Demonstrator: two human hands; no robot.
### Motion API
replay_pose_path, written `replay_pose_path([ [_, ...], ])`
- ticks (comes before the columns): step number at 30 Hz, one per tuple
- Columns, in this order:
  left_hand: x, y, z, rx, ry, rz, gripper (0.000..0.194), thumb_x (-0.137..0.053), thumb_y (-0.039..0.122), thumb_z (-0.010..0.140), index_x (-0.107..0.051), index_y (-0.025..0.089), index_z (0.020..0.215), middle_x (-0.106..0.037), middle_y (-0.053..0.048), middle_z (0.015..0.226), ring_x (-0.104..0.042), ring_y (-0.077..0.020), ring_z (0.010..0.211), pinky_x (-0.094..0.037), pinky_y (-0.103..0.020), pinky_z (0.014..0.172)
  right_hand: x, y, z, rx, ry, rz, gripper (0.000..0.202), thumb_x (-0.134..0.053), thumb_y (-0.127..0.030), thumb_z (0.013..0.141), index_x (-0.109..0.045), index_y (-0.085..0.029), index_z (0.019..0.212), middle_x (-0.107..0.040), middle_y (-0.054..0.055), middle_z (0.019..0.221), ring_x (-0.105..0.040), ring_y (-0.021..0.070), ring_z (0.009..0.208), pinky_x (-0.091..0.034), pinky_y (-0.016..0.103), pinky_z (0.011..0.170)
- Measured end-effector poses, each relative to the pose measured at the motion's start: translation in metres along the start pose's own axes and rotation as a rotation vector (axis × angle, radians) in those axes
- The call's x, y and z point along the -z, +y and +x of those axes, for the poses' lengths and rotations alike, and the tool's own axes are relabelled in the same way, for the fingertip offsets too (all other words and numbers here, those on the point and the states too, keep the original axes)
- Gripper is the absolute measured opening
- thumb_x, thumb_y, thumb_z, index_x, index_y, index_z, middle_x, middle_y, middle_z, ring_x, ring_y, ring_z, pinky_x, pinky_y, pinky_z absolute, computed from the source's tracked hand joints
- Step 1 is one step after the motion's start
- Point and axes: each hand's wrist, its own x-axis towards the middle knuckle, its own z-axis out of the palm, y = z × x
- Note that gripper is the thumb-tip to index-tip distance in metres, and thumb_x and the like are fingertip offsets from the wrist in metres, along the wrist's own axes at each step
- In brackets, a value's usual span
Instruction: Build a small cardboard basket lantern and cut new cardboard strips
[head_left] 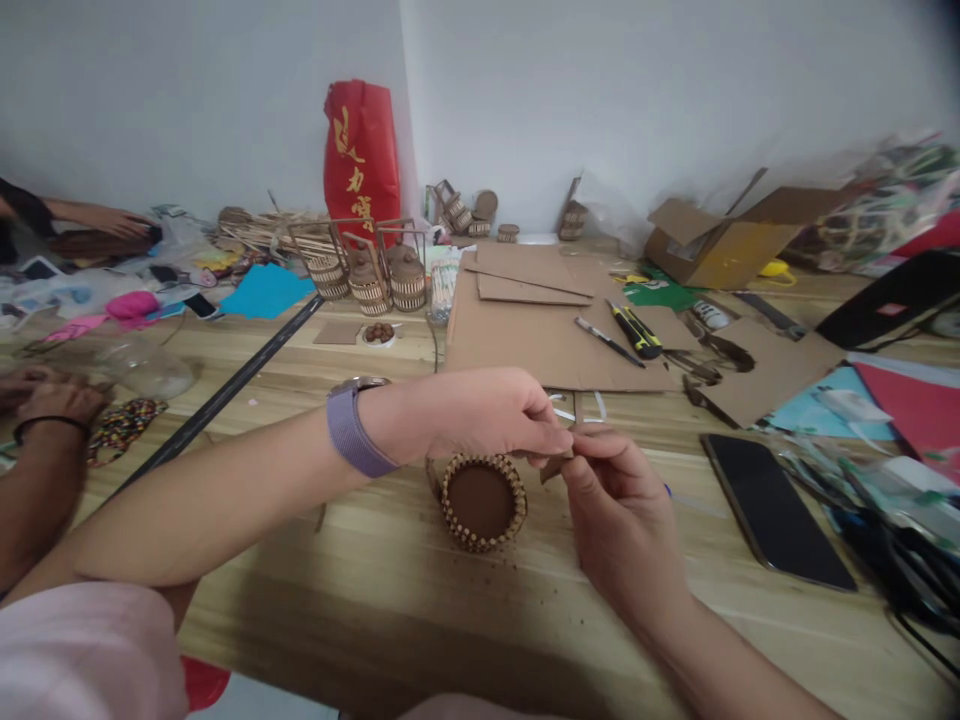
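My left hand (510, 415), with a purple watch strap on its wrist, is closed in a pinch on a narrow brown cardboard strip (553, 466). The fingers of my right hand (626, 500) pinch the same strip from the right side. Just below my left hand, a small round basket (484, 500) stands on the wooden table, its wall made of short sticks and its inside brown. Part of its far rim lies close under my left hand. Brown crumbs are scattered in front of the basket.
Cardboard sheets (525, 345) lie behind my hands, with a yellow-black utility knife (634, 328) on them. A phone (776, 510) lies to the right. Small handled baskets (369, 285) stand at the back before a red bag (361, 150). Another person's hands (60, 400) are at the left.
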Motion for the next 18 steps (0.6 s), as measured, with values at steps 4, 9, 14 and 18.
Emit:
replay_pose_path([
  [4,0.001,-0.003,0.002,0.002,0.005,-0.020,0.026,-0.058,0.034,0.083,-0.059,0.016,0.065,-0.050,0.005,0.059,-0.039,-0.0097,0.055,-0.029,-0.023,0.053,0.002,-0.003,0.000,-0.058,-0.010,-0.006,0.012,-0.074,-0.038,0.083,-0.068,-0.029,0.088,-0.067,0.000,0.086,-0.061,0.0167,0.082,-0.049,0.033,0.076],
  [9,0.001,-0.005,0.003,-0.027,0.017,-0.097,0.022,-0.063,0.032,0.081,-0.061,0.015,0.068,-0.047,0.005,0.058,-0.038,-0.0095,0.056,-0.027,-0.023,0.052,0.010,-0.012,0.011,-0.250,-0.060,0.028,0.029,-0.083,-0.047,0.069,-0.069,-0.025,0.082,-0.066,0.000,0.075,-0.055,0.0139,0.065,-0.047,0.027,0.059],
  [14,-0.002,0.000,0.003,0.028,0.040,-0.274,0.009,-0.063,0.020,0.081,-0.060,0.015,0.073,-0.056,0.005,0.062,-0.046,-0.0084,0.058,-0.034,-0.021,0.056,0.019,-0.021,0.024,-0.472,-0.214,0.114,0.030,-0.084,-0.046,0.068,-0.070,-0.023,0.081,-0.064,0.000,0.073,-0.056,0.0129,0.065,-0.049,0.025,0.059],
  [18,-0.004,0.004,0.004,0.056,0.040,-0.419,0.012,-0.064,0.011,0.080,-0.056,0.016,0.074,-0.055,0.008,0.060,-0.047,-0.0069,0.056,-0.037,-0.020,0.059,0.021,-0.025,0.031,-0.586,-0.281,0.199,0.030,-0.086,-0.042,0.066,-0.070,-0.022,0.081,-0.066,0.000,0.075,-0.056,0.0109,0.063,-0.050,0.025,0.060],
])
